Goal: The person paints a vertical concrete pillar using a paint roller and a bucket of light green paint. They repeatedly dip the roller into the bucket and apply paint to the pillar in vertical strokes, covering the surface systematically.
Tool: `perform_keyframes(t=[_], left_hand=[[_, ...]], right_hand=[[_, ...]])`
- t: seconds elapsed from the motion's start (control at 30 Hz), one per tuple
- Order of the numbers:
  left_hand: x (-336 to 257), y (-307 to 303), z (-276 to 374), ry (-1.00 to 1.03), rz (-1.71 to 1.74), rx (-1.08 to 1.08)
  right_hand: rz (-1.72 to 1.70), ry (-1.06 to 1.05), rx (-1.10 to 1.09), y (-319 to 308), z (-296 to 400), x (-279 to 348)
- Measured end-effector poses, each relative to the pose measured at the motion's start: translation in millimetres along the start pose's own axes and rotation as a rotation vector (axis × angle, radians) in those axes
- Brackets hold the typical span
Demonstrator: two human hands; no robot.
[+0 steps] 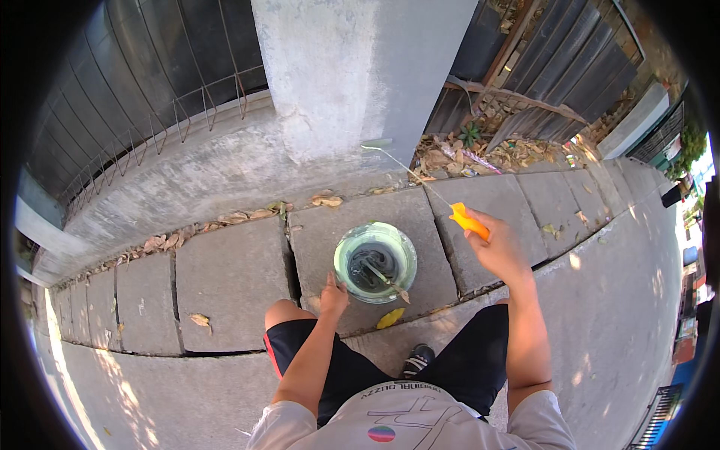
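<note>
My right hand (498, 244) grips the orange handle of a paint roller (469, 220). Its thin metal rod runs up and left to a roller sleeve (376, 144) against the lower part of a concrete pillar (332, 73). Grey paint covers the pillar's right side, while its left side is paler and patchy. My left hand (333, 297) holds the near left rim of a pale green bucket (405, 247). Swirled dark grey paint (368, 261) lies inside, and a paint-smeared stick (378, 274) leans in it.
Concrete slabs (230, 281) with open gaps pave the ground. A low wall (185, 174) with a metal-barred fence extends left. Dry leaves (169, 239) line its base. A yellow leaf (390, 318) lies near the bucket. Corrugated sheets (585, 62) and litter stand right of the pillar.
</note>
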State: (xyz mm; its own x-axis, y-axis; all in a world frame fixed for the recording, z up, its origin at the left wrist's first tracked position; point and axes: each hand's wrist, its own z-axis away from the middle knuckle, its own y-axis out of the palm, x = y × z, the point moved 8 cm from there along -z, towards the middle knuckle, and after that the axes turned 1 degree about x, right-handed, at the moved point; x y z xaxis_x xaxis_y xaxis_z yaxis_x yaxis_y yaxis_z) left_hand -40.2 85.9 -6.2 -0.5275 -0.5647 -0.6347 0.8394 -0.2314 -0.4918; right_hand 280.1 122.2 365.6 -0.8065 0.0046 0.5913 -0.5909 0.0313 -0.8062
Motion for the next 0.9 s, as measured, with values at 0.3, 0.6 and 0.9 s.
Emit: perform_keyframes(t=[0.3, 0.6, 0.9], left_hand=[[-4.6, -1.2, 2.2, 0.021, -0.028, 0.0], [-0.7, -1.1, -4.1, 0.023, -0.048, -0.017], [1.7, 4.1, -4.5, 0.013, 0.027, -0.007]], right_hand=[[0.049, 0.032, 0.022, -25.0, 12.8, 16.4], [-0.077, -0.016, -0.046, 23.2, 2.1, -10.8], [-0.085, -0.061, -0.123, -46.0, 53.7, 21.4]])
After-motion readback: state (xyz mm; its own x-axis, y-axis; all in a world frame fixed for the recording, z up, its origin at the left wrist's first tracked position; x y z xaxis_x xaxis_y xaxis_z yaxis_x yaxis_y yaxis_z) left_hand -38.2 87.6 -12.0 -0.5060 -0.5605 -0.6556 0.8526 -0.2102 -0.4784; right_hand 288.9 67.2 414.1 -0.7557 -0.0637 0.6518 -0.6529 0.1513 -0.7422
